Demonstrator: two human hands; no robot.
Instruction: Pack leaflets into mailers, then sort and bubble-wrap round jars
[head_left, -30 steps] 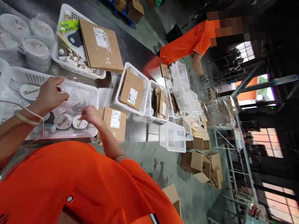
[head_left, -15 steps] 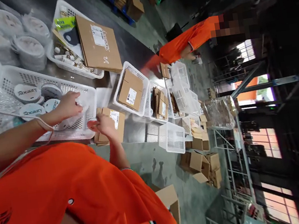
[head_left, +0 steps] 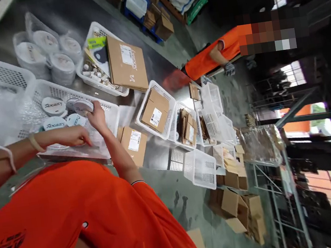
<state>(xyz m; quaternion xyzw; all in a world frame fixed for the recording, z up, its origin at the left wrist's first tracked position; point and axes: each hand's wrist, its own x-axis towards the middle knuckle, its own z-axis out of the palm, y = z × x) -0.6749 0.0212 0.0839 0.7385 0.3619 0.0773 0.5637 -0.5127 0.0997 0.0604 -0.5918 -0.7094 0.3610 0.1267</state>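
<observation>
My right hand (head_left: 97, 118) pinches the edge of a round flat white case (head_left: 84, 107) with dark lettering, over the near white perforated basket (head_left: 114, 114). Beside it, to the left, my left hand (head_left: 78, 135) is closed with its fingers curled down over clear plastic in the same basket; whatever they hold is hidden. Several similar round cases (head_left: 53, 105) marked "beauty" lie in the basket's left half. Bubble wrap and clear film fill the space around them. Flat cardboard mailers (head_left: 134, 142) with a white label lie just right of the basket.
Plastic-wrapped stacks of round cases (head_left: 62, 67) stand behind. A basket (head_left: 107, 89) of small bottles bears a large cardboard mailer (head_left: 128, 63). More baskets (head_left: 156, 115) line the metal table to the right. A co-worker in orange (head_left: 206, 61) stands beyond; open cartons (head_left: 234, 208) sit on the floor.
My right hand has moved left from beside the mailers into the basket and now grips a round case. My left hand has curled and lowered. The view has shifted.
</observation>
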